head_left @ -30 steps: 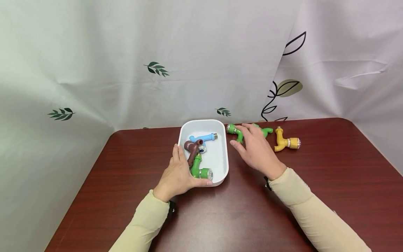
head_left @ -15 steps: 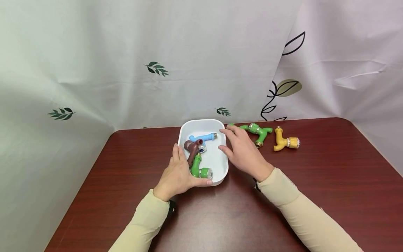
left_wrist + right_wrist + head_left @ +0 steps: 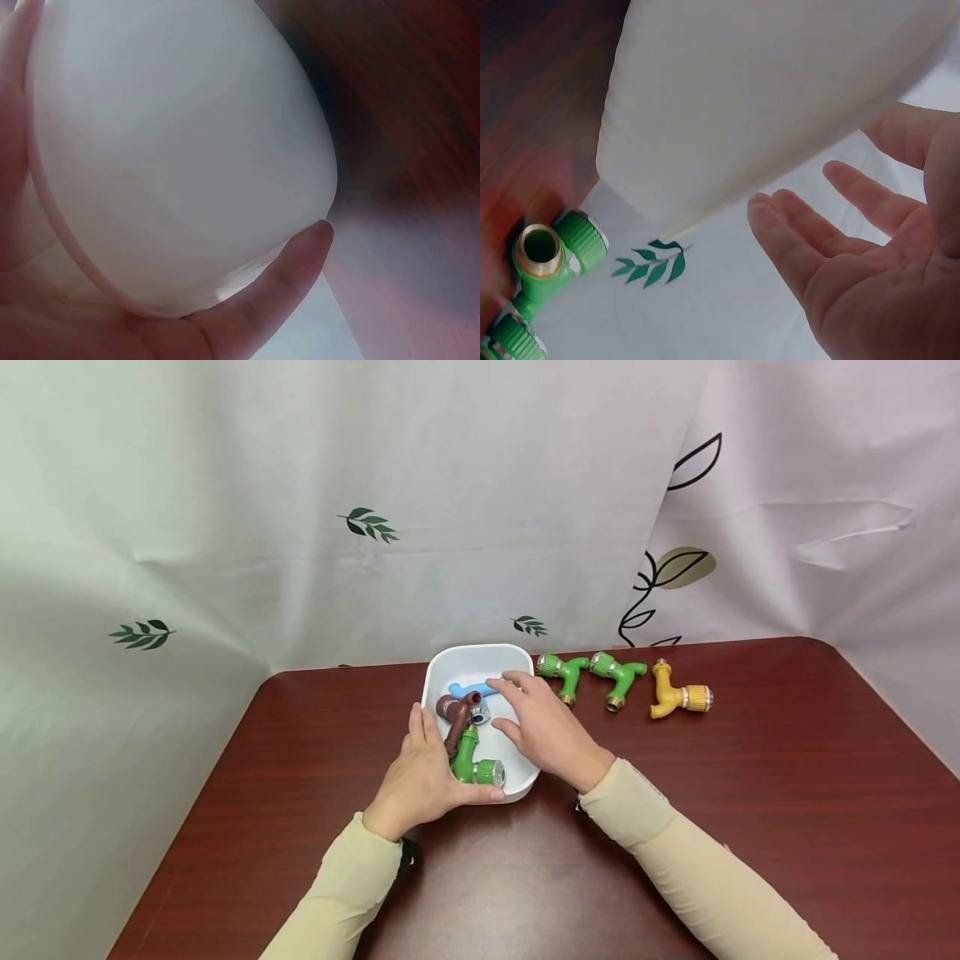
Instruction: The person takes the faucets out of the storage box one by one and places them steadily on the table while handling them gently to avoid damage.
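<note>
A white plastic tub [image 3: 480, 658] stands at the back of the table, and my left hand [image 3: 420, 777] holds its near left corner, thumb along the near rim and fingers on the left side. In the left wrist view, the tub's outer wall [image 3: 187, 150] lies against that hand. A light-blue tap [image 3: 467, 690], a brown tap [image 3: 461, 713] and a green tap [image 3: 465, 762] lie inside. My right hand [image 3: 551, 731] hovers over the tub's right rim with loosely spread fingers, overlapping the blue tap's end. The right wrist view shows nothing in its fingers.
To the right of the tub lie two green taps, one nearer [image 3: 570, 673] and one farther [image 3: 621, 677], then a yellow tap [image 3: 671, 697]. A white curtain [image 3: 450, 527] with leaf prints hangs behind the dark red-brown table [image 3: 787, 777].
My right hand has moved left from over the two green taps to above the tub, bringing nothing along. Both green taps are now uncovered. My left hand stays on the tub.
</note>
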`<state>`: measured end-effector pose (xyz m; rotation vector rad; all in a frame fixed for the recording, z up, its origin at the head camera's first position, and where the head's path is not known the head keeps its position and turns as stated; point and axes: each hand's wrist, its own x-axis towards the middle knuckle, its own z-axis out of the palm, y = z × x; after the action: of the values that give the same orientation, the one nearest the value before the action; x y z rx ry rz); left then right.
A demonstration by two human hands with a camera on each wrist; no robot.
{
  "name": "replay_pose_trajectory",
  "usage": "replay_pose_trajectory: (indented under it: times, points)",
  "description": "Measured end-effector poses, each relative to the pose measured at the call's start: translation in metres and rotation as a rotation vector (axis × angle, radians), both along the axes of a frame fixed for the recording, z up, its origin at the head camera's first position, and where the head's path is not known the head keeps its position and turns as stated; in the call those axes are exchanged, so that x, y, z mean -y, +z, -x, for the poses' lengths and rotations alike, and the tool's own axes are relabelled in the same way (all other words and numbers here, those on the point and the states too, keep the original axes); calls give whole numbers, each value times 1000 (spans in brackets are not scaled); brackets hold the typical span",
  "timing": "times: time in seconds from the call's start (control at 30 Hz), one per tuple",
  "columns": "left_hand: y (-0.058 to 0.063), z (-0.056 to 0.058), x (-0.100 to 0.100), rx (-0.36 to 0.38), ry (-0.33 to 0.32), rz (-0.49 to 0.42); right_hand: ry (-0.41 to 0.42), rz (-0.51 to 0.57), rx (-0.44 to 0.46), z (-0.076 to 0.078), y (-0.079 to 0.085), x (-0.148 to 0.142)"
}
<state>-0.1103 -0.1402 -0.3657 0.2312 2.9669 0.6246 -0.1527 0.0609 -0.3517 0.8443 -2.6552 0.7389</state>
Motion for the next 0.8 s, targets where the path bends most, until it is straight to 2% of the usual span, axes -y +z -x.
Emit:
replay_pose_trajectory:
  times: [0.23,0.47,0.8]
  points:
    - [0,0,1,-15,-14,4,49,-49,12,5,-8,8]
    - [0,0,0,-10,-18,10,95,-37,49,7,-17,13]
    - [0,0,0,-21,-16,9,183,-69,62,10,-21,13]
